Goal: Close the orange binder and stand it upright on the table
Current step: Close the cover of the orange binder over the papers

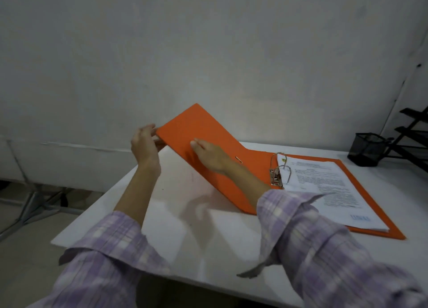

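Orange cardboard lever-arch binder (231, 159) lying open on the white rectangular table (176, 219), its back cover flat and its front cover raised at a slant above the tabletop. Left hand (146, 145) pinches the outer free edge of the raised cover, thumb on one face and fingers curled behind. Right hand (212, 156) lies flat and spread on the cover's outer face, pressing rather than gripping. Stack of printed white paper sheets (333, 187) sits threaded on the metal ring mechanism (279, 171) near the spine, the rings appearing joined. Black mesh pen cup (367, 149) stands well apart at the far right of the table.

Step in hand, by judgement: closing, with the cover roughly partway through its swing. The next move calls for carrying the cover over the rings and down onto the sheets, then gripping the shut binder by both covers and tipping it onto its lower edge. Loose sheets may catch the descending cover.
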